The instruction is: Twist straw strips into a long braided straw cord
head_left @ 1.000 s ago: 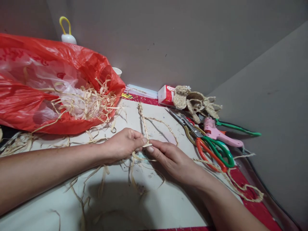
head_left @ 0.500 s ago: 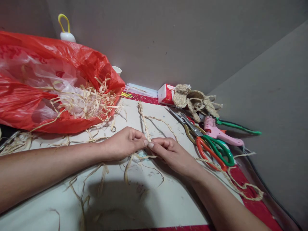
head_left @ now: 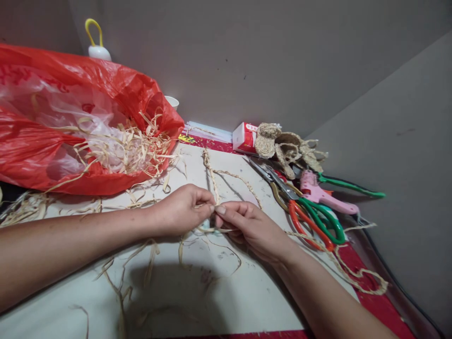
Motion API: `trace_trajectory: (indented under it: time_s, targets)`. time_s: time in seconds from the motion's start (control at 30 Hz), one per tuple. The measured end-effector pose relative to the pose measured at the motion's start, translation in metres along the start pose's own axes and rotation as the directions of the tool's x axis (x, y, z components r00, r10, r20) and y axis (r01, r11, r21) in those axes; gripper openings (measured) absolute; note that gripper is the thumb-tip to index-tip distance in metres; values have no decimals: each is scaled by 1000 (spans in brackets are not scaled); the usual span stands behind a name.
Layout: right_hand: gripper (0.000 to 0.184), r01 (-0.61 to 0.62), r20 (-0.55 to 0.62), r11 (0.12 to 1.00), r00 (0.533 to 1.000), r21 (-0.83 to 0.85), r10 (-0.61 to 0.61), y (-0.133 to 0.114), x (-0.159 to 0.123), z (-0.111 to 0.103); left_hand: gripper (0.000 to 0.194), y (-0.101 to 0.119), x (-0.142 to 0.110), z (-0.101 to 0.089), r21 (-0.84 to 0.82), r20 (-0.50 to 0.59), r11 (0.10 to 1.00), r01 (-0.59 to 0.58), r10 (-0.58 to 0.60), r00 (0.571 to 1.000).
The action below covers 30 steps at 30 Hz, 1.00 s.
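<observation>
A thin braid of pale straw-like fibre [head_left: 213,181] runs from a knotted far end down to my fingers. My left hand [head_left: 189,209] pinches its near end between thumb and forefinger. Right beside it, thumb almost touching the left thumb, my right hand [head_left: 243,221] is closed on the fibre strands at the same spot. Loose strands [head_left: 212,230] cross below my fingers. A second braided cord [head_left: 243,179] branches off to the right and curves down behind my right hand. The exact grip on each strand is hidden by the fingers.
A red plastic bag [head_left: 116,187] of loose fibre lies at left. On the right are orange-and-green-handled scissors [head_left: 310,221], a pink glue gun [head_left: 318,193], woven pieces [head_left: 282,141] and a red-white packet [head_left: 243,137]. Scattered strands [head_left: 122,292] lie on the white board [head_left: 254,301].
My hands have stayed at the braid's near end, with small finger movements. The flat strand tip that showed between the fingers is now hidden, and the strands below them have shifted.
</observation>
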State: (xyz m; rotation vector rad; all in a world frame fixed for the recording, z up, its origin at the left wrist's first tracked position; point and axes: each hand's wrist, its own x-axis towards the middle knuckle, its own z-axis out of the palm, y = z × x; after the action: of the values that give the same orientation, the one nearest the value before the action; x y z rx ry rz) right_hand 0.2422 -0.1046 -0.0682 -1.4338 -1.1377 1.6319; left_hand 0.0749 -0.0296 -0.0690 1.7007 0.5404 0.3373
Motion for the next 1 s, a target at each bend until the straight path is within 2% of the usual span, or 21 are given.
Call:
trace_trajectory:
  time_s: [0.23,0.4,0.5,0.7,0.8,0.9,1.0]
  targets:
    - [28,-72,28,977,997,203,67,-7,0,8,23,2,-2,-1,248,-32,966,-73,83,996]
    - [23,-63,-82,978,993,198,80,-8,2,13,26,3,-1,-4,380,-29,917,-118,139,990]
    - [21,-42,-135,982,989,184,67,-7,2,16,25,4,2,-7,399,-30,906,-144,170,985]
    - [21,-33,-247,994,967,109,59,-1,2,18,27,12,5,-15,223,120,975,6,-33,992]
    - [21,0,-283,997,959,78,22,0,0,21,22,18,3,-11,35,152,987,158,-161,975]
    - [28,-7,-241,991,970,135,40,-1,-3,25,15,22,-2,1,-195,165,925,326,-296,941]
    - [33,-26,-170,969,983,246,69,-3,-6,28,11,22,-6,14,-273,137,897,347,-321,937]
